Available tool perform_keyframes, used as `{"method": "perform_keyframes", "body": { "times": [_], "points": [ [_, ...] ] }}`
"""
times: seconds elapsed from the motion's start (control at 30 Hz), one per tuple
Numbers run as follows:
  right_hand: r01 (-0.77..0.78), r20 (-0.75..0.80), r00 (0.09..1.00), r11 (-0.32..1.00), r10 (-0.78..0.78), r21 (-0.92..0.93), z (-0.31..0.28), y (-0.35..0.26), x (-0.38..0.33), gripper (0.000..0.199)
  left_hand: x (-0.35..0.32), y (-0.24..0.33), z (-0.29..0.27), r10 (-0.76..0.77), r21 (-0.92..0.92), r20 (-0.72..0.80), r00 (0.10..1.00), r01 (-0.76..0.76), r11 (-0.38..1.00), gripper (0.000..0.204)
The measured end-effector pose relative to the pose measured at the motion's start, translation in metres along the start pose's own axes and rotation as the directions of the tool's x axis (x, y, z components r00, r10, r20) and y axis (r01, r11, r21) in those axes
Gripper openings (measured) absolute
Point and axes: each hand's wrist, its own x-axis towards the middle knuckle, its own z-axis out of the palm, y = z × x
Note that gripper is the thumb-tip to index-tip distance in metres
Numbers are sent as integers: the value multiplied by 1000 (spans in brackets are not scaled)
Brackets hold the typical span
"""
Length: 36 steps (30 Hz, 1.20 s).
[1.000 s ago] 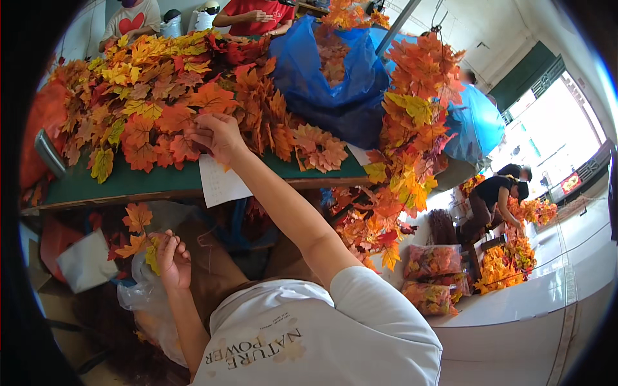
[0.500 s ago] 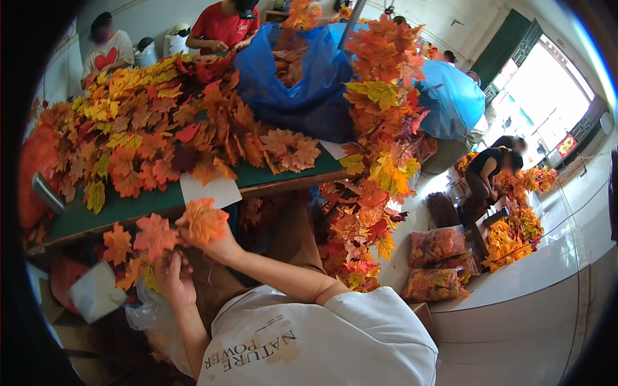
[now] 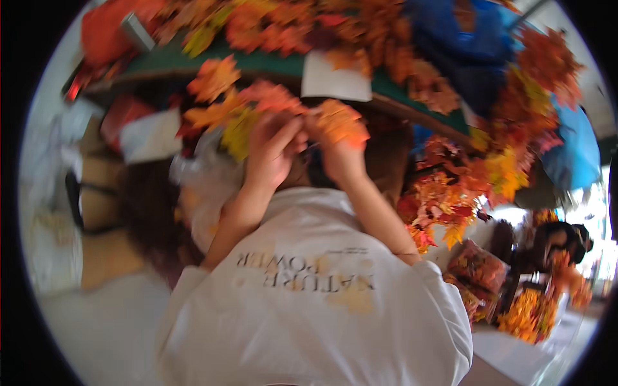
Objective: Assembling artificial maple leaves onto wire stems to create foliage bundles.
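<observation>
Both my hands are raised in front of my chest, close together. My left hand (image 3: 270, 154) grips a bunch of artificial autumn leaves (image 3: 238, 106), orange, red and yellow, that fans out to the left. My right hand (image 3: 338, 154) pinches a single orange leaf (image 3: 341, 122) right beside the bunch; the two hands almost touch. A clear plastic bag (image 3: 199, 174) hangs under my left wrist. The picture is blurred by motion.
A green-topped table (image 3: 270, 64) heaped with more fake leaves (image 3: 290, 26) runs across the top, with a white paper sheet (image 3: 335, 80) at its edge. Blue bags (image 3: 476, 58) and leaf garlands (image 3: 470, 186) stand at right. Another person (image 3: 553, 241) crouches far right.
My right hand came off the table pile with an orange leaf and drew in to meet the left hand's bunch. The view tipped down toward my chest.
</observation>
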Motion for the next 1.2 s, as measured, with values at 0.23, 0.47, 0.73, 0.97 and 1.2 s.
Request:
{"method": "perform_keyframes", "body": {
  "times": [0.23, 0.47, 0.73, 0.97, 1.2],
  "points": [
    [-199, -90, 950, 801, 300, 565, 5, -9, 0, 14, -7, -3, 7, -53, -122, -1, 999, 53, 991, 22],
    [-292, -13, 928, 750, 372, 593, 13, 3, -8, 10, -9, -6, -5, -52, -82, -41, 998, 48, 995, 23],
    [-265, -25, 936, 751, 350, 604, 9, 8, -5, 11, -5, -6, -2, -88, -125, -50, 995, 81, 989, 23],
    [-250, -58, 935, 768, 349, 590, 12, 8, -5, 11, -5, -11, -5, -89, -106, -61, 994, 82, 991, 22],
    [-142, -109, 966, 836, 233, 530, 19, 9, -11, 11, -5, -16, -7, -77, -119, -84, 993, 67, 991, 22]
  ]
}}
